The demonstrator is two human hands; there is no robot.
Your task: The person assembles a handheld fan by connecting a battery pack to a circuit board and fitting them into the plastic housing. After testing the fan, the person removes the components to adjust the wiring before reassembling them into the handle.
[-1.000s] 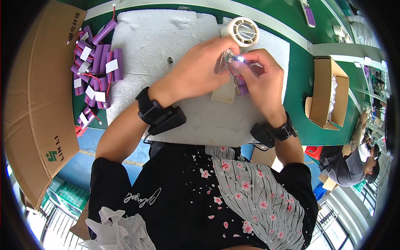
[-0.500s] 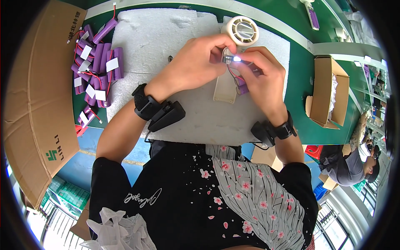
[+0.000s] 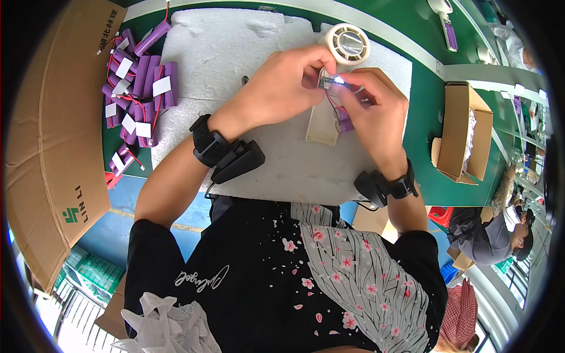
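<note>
A small circuit board (image 3: 340, 81) glows with a bright white light between my two hands. My left hand (image 3: 279, 85) is closed, thumb and fingertips pinching the board's left end. At the board's right end, my right hand (image 3: 379, 112) pinches with thumb and forefinger. Beneath them lies a cream handheld fan (image 3: 348, 44), its round head at the far side and its open handle shell (image 3: 322, 126) pointing toward me. Thin red and dark wires run down from the board. A purple battery (image 3: 345, 122) shows partly by my right palm; the rest is hidden.
White foam sheets (image 3: 235, 53) cover the green bench. Several purple batteries (image 3: 141, 79) with wires lie piled at left, beside a tall cardboard box (image 3: 53, 135). An open carton (image 3: 462, 132) stands at right. Another fan part (image 3: 441, 9) lies far right. A person (image 3: 488, 238) sits beyond.
The view has shifted slightly, so the bench things sit a little differently. Both hands keep their pinch on the lit board, which has tilted slightly. A red checked cloth now shows at lower right.
</note>
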